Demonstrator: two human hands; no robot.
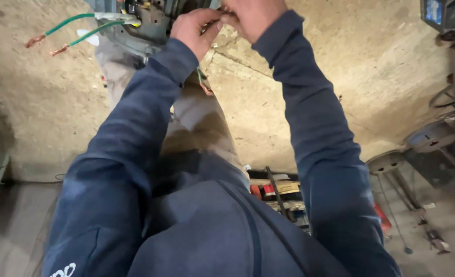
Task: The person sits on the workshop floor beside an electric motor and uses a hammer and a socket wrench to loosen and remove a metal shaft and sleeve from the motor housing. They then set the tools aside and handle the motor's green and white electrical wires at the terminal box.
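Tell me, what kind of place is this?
Probably a repair workshop. The floor is rough, dusty concrete, green wires with bare copper ends stick out of a metal machine that both hands work at, and tools and metal stands lie about.

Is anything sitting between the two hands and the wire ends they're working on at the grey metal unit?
Nothing visible. The left hand and right hand meet fingers-to-fingers at the grey metal unit. The two green wires with bare copper ends stick out to the left, clear of both hands.
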